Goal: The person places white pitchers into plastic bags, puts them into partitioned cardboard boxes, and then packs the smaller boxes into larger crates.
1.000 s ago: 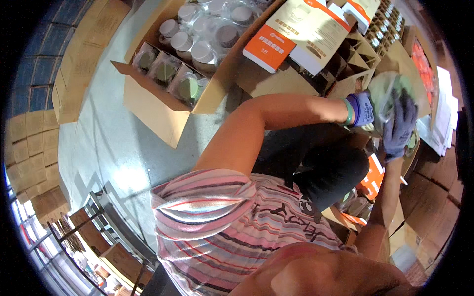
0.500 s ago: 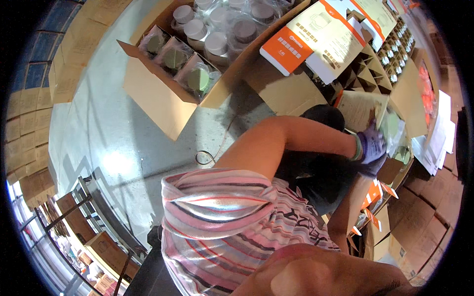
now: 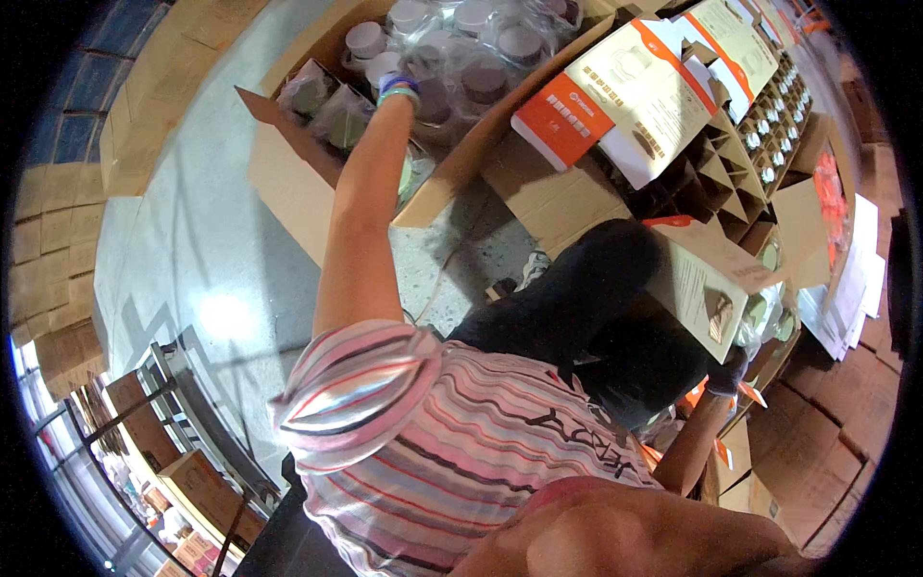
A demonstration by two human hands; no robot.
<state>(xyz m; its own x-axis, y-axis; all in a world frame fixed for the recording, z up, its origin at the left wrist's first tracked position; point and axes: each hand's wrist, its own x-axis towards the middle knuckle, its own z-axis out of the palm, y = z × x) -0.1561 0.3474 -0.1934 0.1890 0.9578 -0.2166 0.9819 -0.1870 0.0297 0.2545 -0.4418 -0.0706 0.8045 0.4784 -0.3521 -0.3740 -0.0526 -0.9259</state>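
Observation:
My left hand [image 3: 397,85] reaches into an open carton of bagged jars. A purple glove cuff shows at the wrist, but its fingers are hidden among plastic-wrapped jars with grey lids [image 3: 484,79]. Over my knee leans a small printed white-and-orange box [image 3: 697,293], tilted. My right hand [image 3: 728,372], in a dark glove, is curled at that box's lower corner, its fingertips partly hidden. Right beside it is a clear-bagged jar with a pale green lid [image 3: 758,313].
Flattened white-and-orange boxes [image 3: 630,91] lie across a carton with cardboard dividers [image 3: 719,168]. The jar carton's flap [image 3: 288,197] juts over the grey floor. White sheets [image 3: 859,274] lie at the right. Stacked cartons [image 3: 58,231] line the left side.
My left hand has left the bagged jar at the right and swung up left into the jar carton. The small box has tilted and come down nearer my right hand.

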